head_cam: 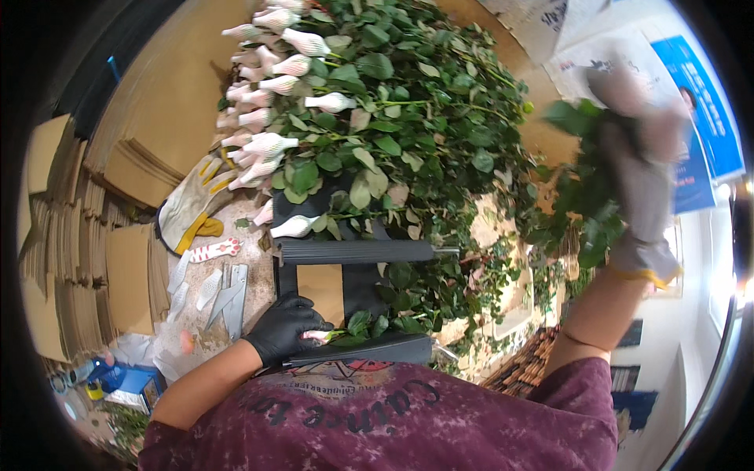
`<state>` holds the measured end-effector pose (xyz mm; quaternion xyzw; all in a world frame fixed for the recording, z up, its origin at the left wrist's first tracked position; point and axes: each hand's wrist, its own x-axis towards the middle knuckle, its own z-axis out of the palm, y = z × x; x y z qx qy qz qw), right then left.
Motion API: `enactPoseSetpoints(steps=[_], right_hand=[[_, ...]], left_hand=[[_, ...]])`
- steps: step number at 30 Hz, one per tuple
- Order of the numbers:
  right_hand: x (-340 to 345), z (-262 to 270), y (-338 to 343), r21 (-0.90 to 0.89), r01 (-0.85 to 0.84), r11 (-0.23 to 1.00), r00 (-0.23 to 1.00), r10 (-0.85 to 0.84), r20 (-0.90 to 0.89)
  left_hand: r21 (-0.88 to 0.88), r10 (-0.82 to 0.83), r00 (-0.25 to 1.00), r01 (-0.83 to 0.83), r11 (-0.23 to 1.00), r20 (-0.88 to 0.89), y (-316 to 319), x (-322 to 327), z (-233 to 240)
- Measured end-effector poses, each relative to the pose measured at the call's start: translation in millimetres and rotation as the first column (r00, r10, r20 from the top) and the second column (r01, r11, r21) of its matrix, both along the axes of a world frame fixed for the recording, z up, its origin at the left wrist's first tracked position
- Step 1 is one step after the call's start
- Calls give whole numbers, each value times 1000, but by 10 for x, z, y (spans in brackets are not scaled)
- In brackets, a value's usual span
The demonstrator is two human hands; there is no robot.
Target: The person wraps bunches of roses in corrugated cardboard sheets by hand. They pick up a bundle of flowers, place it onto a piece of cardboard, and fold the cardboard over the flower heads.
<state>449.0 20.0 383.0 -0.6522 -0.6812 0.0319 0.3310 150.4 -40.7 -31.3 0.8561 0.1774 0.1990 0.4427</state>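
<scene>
My left hand [288,329], in a black glove, grips a pink rosebud [316,336] near my body. Its leafy stem points right, alongside a dark ribbed bar [365,348]. Raised at the upper right and blurred, my right hand [639,147] wears a grey glove with a yellow cuff edge. Blurred green foliage [592,200] appears gripped in it; the fingers are not sharp. Beyond my left hand lie a tan cardboard piece [320,288] and another ribbed bar [356,251]. Many roses [389,106] are heaped farther away, their pale buds in white mesh sleeves [306,42] facing left.
To the left are stacked cardboard sheets [129,282], a white-and-yellow work glove [191,206], grey scissors [232,300], a paw-patterned handle [217,250] and loose mesh sleeves [208,288]. A blue box [132,385] stands at lower left. Printed posters [701,112] hang at right.
</scene>
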Motion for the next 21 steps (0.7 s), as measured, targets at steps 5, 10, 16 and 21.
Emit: enactPoseSetpoints(steps=[5, 10, 16, 21], right_hand=[[-520, -1250, 396, -550, -119, 827, 739, 443, 507], [-569, -2831, 677, -897, -211, 388, 721, 681, 125], [-317, -3162, 762, -887, -149, 437, 107, 899, 425], [57, -1100, 424, -511, 58, 858, 929, 141, 341]], left_hand=[[11, 9, 999, -9, 1000, 33, 35, -10, 11], [82, -69, 996, 65, 994, 53, 96, 29, 26], [62, -48, 998, 46, 997, 28, 73, 28, 68], [67, -46, 998, 43, 997, 47, 55, -36, 39]])
